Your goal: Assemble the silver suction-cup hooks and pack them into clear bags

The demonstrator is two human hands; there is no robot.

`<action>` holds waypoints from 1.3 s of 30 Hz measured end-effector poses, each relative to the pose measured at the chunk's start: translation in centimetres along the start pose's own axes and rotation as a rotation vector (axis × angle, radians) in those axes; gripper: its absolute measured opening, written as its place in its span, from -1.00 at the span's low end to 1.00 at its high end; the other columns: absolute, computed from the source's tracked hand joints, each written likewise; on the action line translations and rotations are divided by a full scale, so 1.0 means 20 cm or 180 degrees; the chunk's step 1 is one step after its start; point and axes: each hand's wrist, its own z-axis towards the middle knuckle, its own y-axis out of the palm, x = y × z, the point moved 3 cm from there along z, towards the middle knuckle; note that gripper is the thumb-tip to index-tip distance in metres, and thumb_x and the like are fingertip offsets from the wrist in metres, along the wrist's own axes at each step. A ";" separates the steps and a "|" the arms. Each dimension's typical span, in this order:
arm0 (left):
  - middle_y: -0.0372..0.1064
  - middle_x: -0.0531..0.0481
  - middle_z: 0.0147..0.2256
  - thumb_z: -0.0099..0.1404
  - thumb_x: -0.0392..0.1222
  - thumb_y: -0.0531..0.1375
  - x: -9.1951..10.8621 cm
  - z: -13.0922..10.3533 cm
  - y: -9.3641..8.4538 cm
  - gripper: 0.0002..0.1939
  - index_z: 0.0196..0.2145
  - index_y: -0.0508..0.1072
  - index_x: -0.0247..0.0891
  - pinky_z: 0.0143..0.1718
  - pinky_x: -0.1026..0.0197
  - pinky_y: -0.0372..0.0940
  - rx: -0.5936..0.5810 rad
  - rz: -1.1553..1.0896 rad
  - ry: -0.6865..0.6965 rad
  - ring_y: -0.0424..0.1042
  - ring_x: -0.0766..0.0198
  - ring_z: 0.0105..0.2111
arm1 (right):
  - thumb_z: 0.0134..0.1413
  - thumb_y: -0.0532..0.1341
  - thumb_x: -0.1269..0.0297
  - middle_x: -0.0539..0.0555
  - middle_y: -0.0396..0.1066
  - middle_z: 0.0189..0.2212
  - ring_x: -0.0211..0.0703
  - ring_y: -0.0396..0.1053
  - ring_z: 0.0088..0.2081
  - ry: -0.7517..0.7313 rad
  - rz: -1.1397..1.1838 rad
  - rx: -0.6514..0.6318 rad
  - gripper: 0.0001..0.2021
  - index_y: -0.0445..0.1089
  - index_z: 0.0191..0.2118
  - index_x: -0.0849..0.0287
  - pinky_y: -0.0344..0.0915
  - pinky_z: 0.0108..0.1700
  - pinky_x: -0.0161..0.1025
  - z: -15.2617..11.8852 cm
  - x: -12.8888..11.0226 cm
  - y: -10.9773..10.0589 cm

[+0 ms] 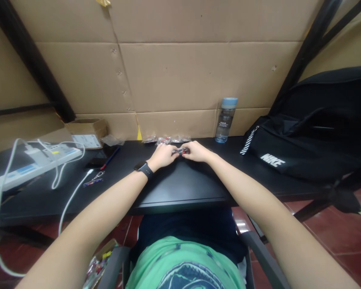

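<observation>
Far left of the bottle [225, 120], on the black desk [183, 188]: a white power strip [33, 160] with looping cables, a small cardboard box [87, 130] behind it, a pen and a keyring nearer in. Closer to the bottle, still left of it: left hand [162, 156], watch on the wrist, fingers curled tight around one end of a small dark piece with red on it [180, 151]. Right hand [197, 151] just left of the bottle, pinching the other end, knuckles nearly touching the left's. Behind both hands, a row of small clear packets [167, 139] against the cardboard wall. Right of the bottle: a black sports bag [313, 136]. Piece too small to identify. Probably best handled low over the desk, grip firm, wrists resting, so nothing slips or rolls toward the packets.
</observation>
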 end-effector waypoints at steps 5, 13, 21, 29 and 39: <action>0.64 -0.11 -0.24 0.35 -0.27 0.14 -0.01 0.01 0.01 -0.72 -0.11 0.63 -0.15 -0.11 0.13 0.34 0.0011 0.0022 -0.0035 0.58 0.02 -0.21 | 0.03 0.30 0.48 0.04 0.57 -0.42 -0.19 0.43 -0.40 0.0088 -0.0012 0.0057 -0.80 0.60 -0.20 0.22 0.20 -0.29 -0.35 0.00 -0.01 0.00; 0.64 -0.13 -0.18 0.43 -0.18 0.11 -0.02 0.00 0.02 -0.69 -0.01 0.60 -0.17 -0.07 0.12 0.34 0.0078 0.0002 -0.0055 0.58 0.02 -0.18 | 0.09 0.25 0.52 0.08 0.59 -0.39 -0.14 0.46 -0.37 0.0104 -0.0004 0.0122 -0.79 0.60 -0.20 0.21 0.22 -0.26 -0.33 0.00 0.01 -0.01; 0.63 -0.09 -0.21 0.44 -0.06 0.12 0.00 0.00 0.00 -0.72 -0.09 0.59 -0.17 -0.16 0.17 0.32 0.0120 -0.0085 0.0018 0.57 0.07 -0.21 | 0.13 0.27 0.48 0.08 0.59 -0.37 -0.15 0.47 -0.37 0.0109 0.0007 0.0125 -0.80 0.60 -0.16 0.21 0.23 -0.26 -0.33 0.00 0.01 0.00; 0.61 -0.09 -0.33 0.43 0.00 0.16 -0.01 0.00 0.00 -0.71 -0.19 0.62 -0.19 -0.20 0.14 0.28 0.0043 -0.0042 0.0052 0.55 0.05 -0.29 | 0.13 0.28 0.48 0.08 0.61 -0.34 -0.15 0.48 -0.34 0.0121 0.0036 0.0129 -0.80 0.59 -0.14 0.20 0.23 -0.25 -0.33 0.00 0.00 0.00; 0.61 -0.14 -0.27 0.44 -0.04 0.17 0.00 0.00 0.00 -0.74 -0.18 0.60 -0.20 -0.14 0.09 0.26 -0.0020 0.0069 0.0069 0.54 -0.01 -0.21 | 0.08 0.40 0.31 0.01 0.56 -0.41 -0.21 0.45 -0.38 0.0070 0.0083 0.0091 -0.84 0.57 -0.20 0.21 0.20 -0.28 -0.35 0.00 -0.01 -0.02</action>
